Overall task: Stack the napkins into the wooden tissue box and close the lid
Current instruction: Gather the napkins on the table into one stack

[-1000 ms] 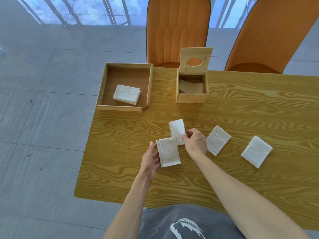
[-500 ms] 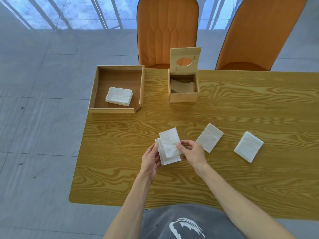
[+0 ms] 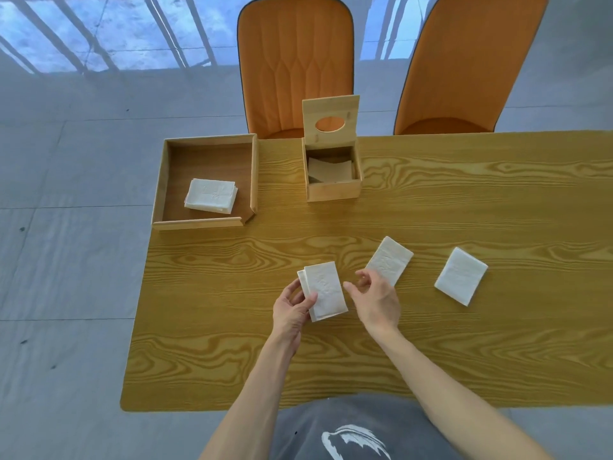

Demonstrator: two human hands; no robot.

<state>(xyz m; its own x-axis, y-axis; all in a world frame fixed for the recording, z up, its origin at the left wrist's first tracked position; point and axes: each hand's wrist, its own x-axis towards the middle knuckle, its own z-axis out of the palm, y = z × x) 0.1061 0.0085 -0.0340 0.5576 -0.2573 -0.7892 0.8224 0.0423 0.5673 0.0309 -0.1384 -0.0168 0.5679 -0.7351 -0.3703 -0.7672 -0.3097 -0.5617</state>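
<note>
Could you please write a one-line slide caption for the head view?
Left hand holds two stacked napkins; right hand open beside them; box lid up.

Both forearms are bare up to the frame's lower edge, with no sleeves, watch or rings showing on the left hand (image 3: 292, 313) or the right hand (image 3: 378, 302). Below, the person wears a dark grey garment (image 3: 358, 429) bearing a white brush-stroke graphic (image 3: 351, 441), swept like feathers or a wing.
</note>
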